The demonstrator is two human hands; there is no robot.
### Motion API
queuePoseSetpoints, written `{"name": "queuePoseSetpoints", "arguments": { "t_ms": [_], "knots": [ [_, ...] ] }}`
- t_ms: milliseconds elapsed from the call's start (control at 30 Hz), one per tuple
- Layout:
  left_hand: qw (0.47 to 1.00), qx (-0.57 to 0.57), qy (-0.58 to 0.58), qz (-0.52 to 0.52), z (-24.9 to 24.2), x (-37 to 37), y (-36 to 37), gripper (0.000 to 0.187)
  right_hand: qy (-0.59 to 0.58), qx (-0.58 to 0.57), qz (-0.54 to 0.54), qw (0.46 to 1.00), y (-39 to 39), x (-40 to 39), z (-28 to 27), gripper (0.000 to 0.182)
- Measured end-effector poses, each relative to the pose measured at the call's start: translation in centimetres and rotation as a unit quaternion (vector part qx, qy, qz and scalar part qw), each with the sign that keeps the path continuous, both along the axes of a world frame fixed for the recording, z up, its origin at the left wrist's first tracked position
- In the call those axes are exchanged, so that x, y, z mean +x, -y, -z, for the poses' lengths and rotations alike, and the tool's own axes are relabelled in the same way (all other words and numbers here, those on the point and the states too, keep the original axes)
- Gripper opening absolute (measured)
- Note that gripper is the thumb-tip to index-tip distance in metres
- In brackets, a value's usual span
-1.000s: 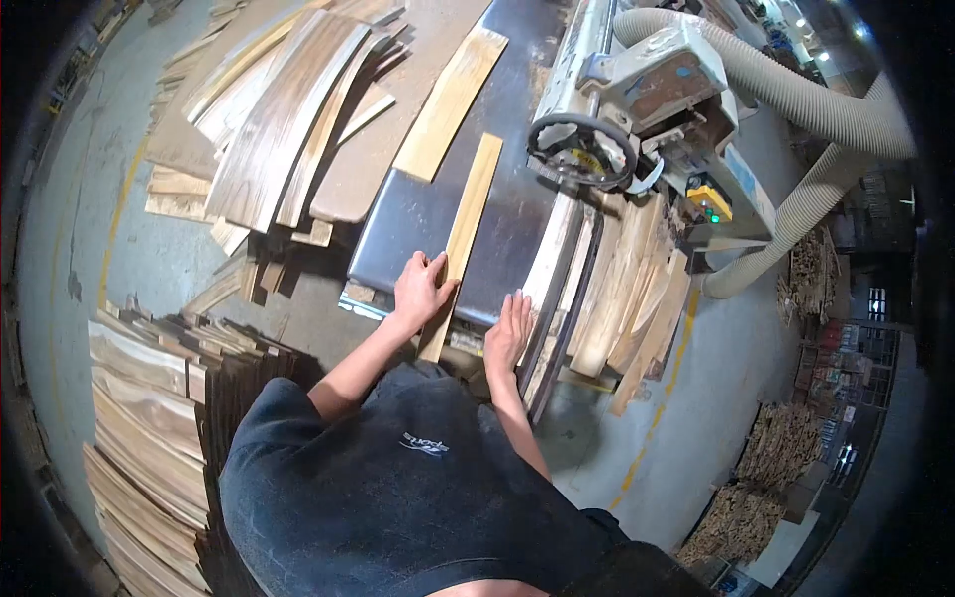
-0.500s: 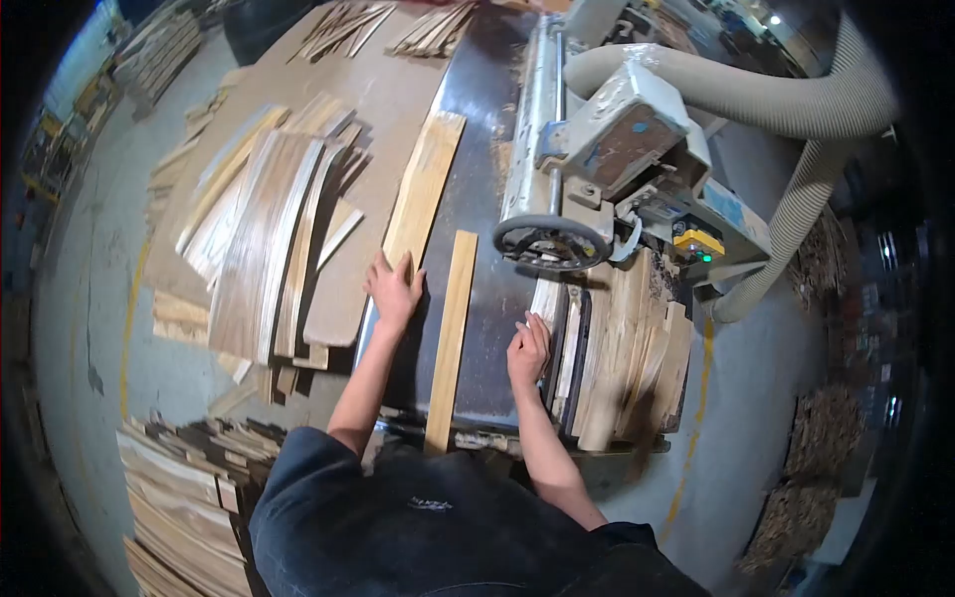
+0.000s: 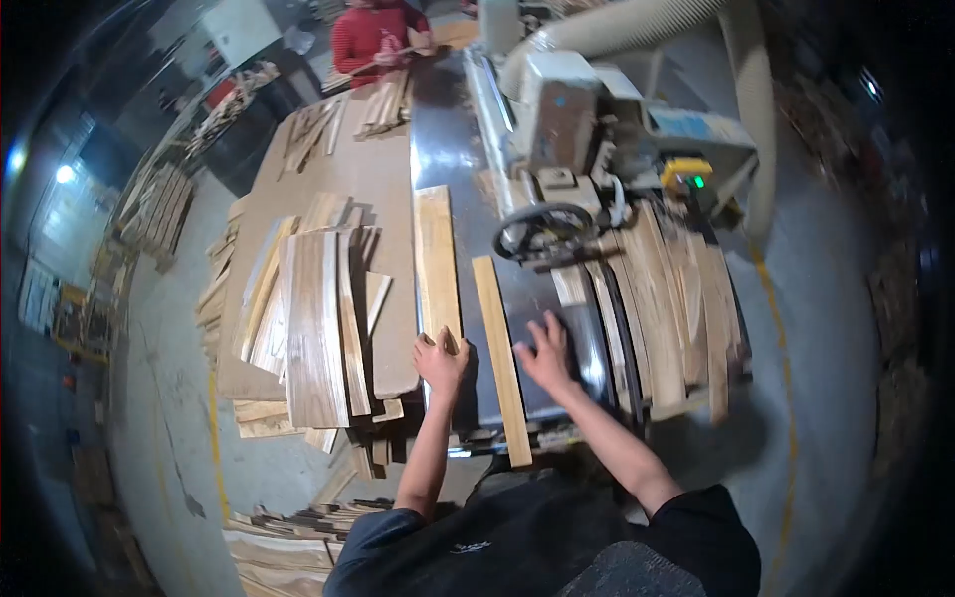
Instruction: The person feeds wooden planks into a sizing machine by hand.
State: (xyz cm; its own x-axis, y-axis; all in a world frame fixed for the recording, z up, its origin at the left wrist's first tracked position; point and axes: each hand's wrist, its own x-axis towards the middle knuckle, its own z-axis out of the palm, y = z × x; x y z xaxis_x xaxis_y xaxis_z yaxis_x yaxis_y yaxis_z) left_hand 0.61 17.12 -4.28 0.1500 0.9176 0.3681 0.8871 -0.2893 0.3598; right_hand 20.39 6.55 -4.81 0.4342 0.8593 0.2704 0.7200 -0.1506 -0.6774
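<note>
My left hand [image 3: 441, 362] rests on the near end of a wide pale board [image 3: 436, 259], its fingers spread over the wood. The board lies lengthwise along the left side of the dark metal machine table [image 3: 477, 199]. A narrower strip [image 3: 501, 363] lies to its right, its near end over the table's front edge. My right hand [image 3: 545, 352] is just right of that strip, fingers apart and holding nothing.
A machine with a handwheel [image 3: 545, 233] and a thick hose [image 3: 637, 27] stands beyond my right hand. Boards are stacked at the right [image 3: 652, 308] and on the brown side table at the left [image 3: 310, 318]. A person in red [image 3: 373, 40] stands at the far end.
The view has tilted up and turned, bringing the person in red into sight. My right hand has moved nearer the narrow strip and its fingers have spread. My left hand stays at the wide board.
</note>
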Motion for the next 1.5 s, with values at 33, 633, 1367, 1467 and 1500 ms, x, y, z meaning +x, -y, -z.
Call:
{"name": "queuePoseSetpoints", "arguments": {
  "t_ms": [33,633,1367,1467,1500],
  "knots": [
    [1.000,0.008,0.007,0.003,-0.3,-0.2,1.6,0.048,-0.048,-0.035,-0.013,0.998,3.1,-2.9,0.2,0.060],
    [0.996,-0.024,0.015,0.079,2.2,3.6,14.3,0.076,-0.138,0.069,0.130,0.979,25.8,2.6,-4.5,0.025],
    [0.990,-0.047,0.030,0.129,3.5,20.2,14.0,0.052,-0.004,-0.193,-0.010,0.981,17.9,-0.3,-1.3,0.051],
    [0.991,-0.020,0.044,0.124,2.3,22.2,9.6,0.048,-0.008,-0.159,-0.044,0.986,13.7,2.2,-1.7,0.043],
    [0.989,0.000,0.064,0.135,2.1,22.5,9.0,0.046,0.012,-0.228,-0.036,0.973,12.2,2.3,-2.7,0.046]
  ]
}}
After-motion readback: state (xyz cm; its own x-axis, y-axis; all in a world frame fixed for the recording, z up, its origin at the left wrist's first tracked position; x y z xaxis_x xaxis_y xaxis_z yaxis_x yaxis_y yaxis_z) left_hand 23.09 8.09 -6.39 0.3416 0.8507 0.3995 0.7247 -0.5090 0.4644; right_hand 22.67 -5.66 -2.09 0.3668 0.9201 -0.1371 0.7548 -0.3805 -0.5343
